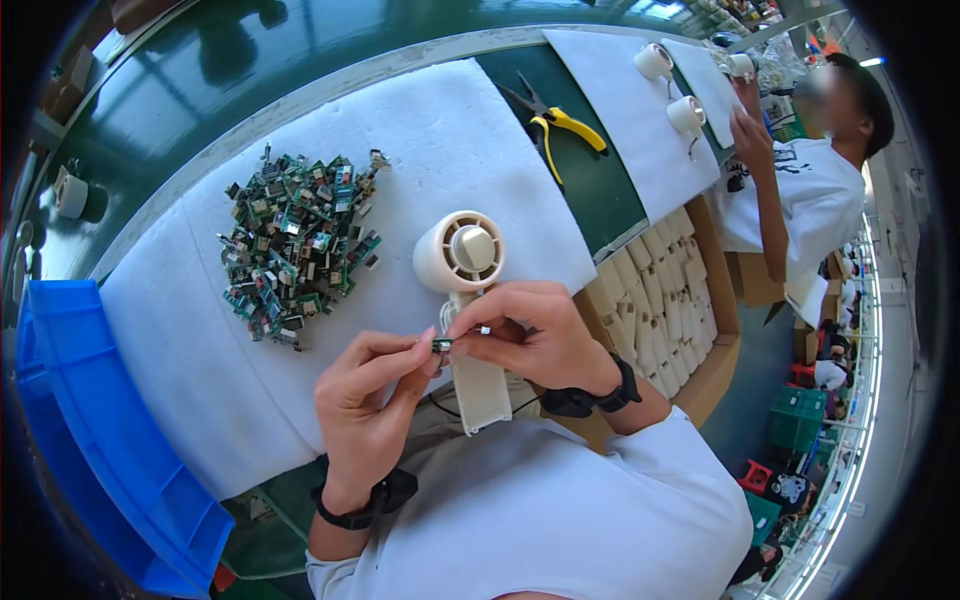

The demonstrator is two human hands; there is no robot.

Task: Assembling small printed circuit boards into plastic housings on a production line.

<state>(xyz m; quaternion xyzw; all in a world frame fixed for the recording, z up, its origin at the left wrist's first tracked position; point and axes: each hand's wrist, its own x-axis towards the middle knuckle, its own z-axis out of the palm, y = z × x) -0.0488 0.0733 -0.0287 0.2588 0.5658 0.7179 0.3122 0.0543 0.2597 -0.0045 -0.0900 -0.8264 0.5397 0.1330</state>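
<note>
A green workbench (608, 205) ran beneath everything, with a white foam sheet (430, 125) laid over its near part. On the left stood a blue bin (105, 430); on the right, a cardboard box (722, 368) was packed with rows of cream casings (650, 290). A heap of circuit boards (295, 245) covered the left of the sheet. A cream fan (432, 260) lay right of the heap, round head far, handle near. Yellow-handled pliers (546, 116) rested beyond it, jaws apart. The left hand (368, 405) had thumb and forefinger pinched on a small circuit board (441, 345), just over the fan's handle. The right hand (540, 330) was curled close beside it, thumb and forefinger barely parted around a tiny silver-ended piece (484, 330) (whether gripped, I could not tell).
</note>
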